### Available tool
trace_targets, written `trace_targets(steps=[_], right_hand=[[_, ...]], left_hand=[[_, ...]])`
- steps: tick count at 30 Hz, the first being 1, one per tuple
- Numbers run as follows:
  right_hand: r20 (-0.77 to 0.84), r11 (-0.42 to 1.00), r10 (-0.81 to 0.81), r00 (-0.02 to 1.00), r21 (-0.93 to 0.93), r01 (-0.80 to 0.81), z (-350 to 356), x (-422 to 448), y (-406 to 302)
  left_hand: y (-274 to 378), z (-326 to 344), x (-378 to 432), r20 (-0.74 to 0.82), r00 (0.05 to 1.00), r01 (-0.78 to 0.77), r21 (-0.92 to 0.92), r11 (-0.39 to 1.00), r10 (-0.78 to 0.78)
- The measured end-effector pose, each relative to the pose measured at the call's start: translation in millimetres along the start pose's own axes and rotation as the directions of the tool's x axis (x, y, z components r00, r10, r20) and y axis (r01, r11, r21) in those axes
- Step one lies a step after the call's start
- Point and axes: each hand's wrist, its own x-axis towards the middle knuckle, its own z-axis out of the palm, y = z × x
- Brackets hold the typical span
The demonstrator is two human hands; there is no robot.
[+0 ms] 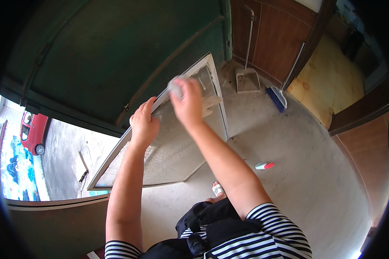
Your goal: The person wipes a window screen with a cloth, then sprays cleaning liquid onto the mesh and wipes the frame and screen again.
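A white-framed window sash (222,119) with a glass pane (171,142) stands tilted on the floor before me, beside a dark green door. My left hand (145,124) grips the upper edge of its frame, fingers over the far side. Farther along that same edge, my right hand (187,98) holds a pale wad (175,86), perhaps a cloth or sponge, against the frame; it is blurred. Just beyond my right wrist, a beige piece (212,104), maybe a cloth or glove, shows at the pane near the right side of the frame.
A long-handled dustpan (248,82) and a blue-bristled broom (277,98) stand by the brown panelled wall. On the concrete floor lies a small red and white object (265,165). The green door (116,58) rises at the left; outside its opening is a red car (34,132).
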Motion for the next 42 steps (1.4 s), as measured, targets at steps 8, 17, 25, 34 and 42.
trace_targets(steps=[8, 17, 25, 34, 42], right_hand=[[0.010, 0.999, -0.023, 1.000, 0.029, 0.023, 7.1, -1.4, -0.1], [-0.020, 0.997, 0.008, 1.000, -0.071, -0.010, -2.7, 10.0, 2.4], [0.025, 0.998, 0.017, 1.000, -0.060, -0.016, -9.1, 18.8, 7.5], [-0.058, 0.992, 0.045, 0.997, -0.112, -0.051, -49.1, 64.9, 53.8], [-0.018, 0.991, 0.109, 0.994, -0.074, -0.110, -59.2, 87.4, 65.8]], left_hand=[[-11.0, -6.5, -0.9, 0.011, 1.000, -0.006, -0.061, 0.998, 0.007], [-5.9, -2.7, -1.5, -0.019, 1.000, -0.019, 0.007, 1.000, 0.019], [-9.8, 1.8, -4.1, -0.112, 0.992, -0.045, 0.052, 0.998, 0.051], [1.3, 5.7, -8.4, -0.149, 0.989, 0.036, 0.097, 0.995, -0.021], [12.7, 5.8, -8.1, -0.186, 0.982, 0.051, 0.150, 0.987, -0.023]])
